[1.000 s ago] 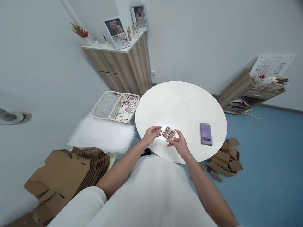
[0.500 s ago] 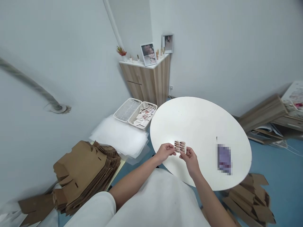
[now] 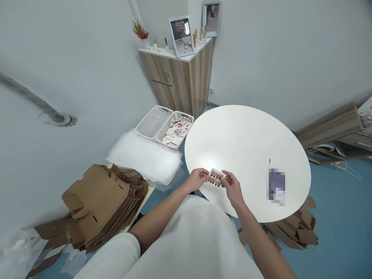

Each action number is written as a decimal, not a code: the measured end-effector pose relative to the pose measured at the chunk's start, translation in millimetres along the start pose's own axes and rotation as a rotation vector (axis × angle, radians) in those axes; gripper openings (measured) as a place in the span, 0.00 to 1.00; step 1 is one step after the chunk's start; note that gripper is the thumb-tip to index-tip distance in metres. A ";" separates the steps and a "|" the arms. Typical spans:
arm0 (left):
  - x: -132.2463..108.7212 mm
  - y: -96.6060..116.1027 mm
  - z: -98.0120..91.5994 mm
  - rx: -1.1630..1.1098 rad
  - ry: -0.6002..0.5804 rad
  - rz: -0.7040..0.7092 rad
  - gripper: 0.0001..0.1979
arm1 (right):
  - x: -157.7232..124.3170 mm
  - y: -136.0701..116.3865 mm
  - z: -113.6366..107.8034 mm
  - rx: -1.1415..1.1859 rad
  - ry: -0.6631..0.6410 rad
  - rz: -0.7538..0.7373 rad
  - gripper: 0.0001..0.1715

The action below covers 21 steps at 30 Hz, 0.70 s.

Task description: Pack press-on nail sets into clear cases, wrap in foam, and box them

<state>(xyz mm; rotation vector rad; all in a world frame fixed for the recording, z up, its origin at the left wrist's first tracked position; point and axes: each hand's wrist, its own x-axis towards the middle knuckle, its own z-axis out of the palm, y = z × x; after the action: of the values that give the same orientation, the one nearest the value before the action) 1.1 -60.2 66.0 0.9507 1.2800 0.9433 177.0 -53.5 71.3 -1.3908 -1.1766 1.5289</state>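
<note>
A small card of brownish press-on nails in two rows is held over the near left edge of the round white table. My left hand pinches its left end between thumb and fingers. My right hand grips the right end, with fingertips over part of the nails. The card lies tilted, its nail side facing up toward me.
Left of the table stand two white baskets, one with small cards, beside white translucent sheets and stacked flat cardboard. A blurred, pixelated item lies on the table's right. Behind is a wooden cabinet; more cardboard lies below.
The nail card has turned about a quarter turn, from upright to sideways, and shifted slightly left. Both hands still hold it. The view has tilted downward.
</note>
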 end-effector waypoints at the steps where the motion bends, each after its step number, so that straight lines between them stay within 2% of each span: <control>1: 1.9 -2.4 -1.4 -0.003 0.007 -0.021 0.12 | 1.7 2.4 1.2 0.012 0.015 0.009 0.26; 7: 17.8 -14.9 -26.4 -0.009 0.091 -0.131 0.13 | 13.1 19.4 19.3 0.000 -0.106 0.097 0.39; 10: 27.6 -20.5 -46.8 0.076 0.109 -0.139 0.15 | 25.4 23.5 35.5 -0.088 -0.132 0.110 0.38; 15: 50.3 -23.2 -77.6 0.204 0.129 -0.103 0.14 | 59.2 19.5 65.1 -0.224 -0.100 0.125 0.35; 21: 84.6 -23.0 -102.7 0.326 0.164 -0.047 0.16 | 102.8 25.4 96.0 -0.316 -0.052 0.138 0.39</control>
<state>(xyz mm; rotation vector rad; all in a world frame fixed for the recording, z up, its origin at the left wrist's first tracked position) -95.5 16.4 10.9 1.1048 1.6228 0.8024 69.6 21.9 14.7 -1.6766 -1.4272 1.5283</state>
